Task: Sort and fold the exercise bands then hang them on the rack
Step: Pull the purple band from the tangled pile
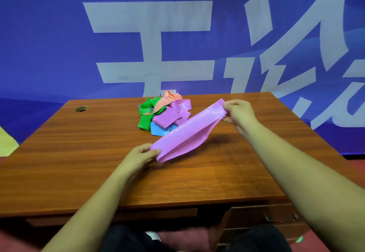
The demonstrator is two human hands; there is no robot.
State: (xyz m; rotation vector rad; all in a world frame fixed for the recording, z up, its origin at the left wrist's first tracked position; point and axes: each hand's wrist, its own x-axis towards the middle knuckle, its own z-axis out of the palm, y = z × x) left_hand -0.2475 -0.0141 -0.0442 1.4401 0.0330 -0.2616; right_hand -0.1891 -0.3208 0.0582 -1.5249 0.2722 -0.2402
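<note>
A pink-purple exercise band (187, 131) is stretched slantwise above the wooden table (79, 153), doubled over on itself. My left hand (139, 158) pinches its near lower end. My right hand (238, 113) grips its far upper end. Behind the band lies a loose pile of bands (164, 113): green at the left, orange on top at the back, purple in the middle, blue at the front. No rack is in view.
A round cable hole (81, 109) sits near the table's far left corner. A blue banner with large white characters (154, 44) hangs right behind the table. Drawers (256, 220) are under the table at the right, by my knees.
</note>
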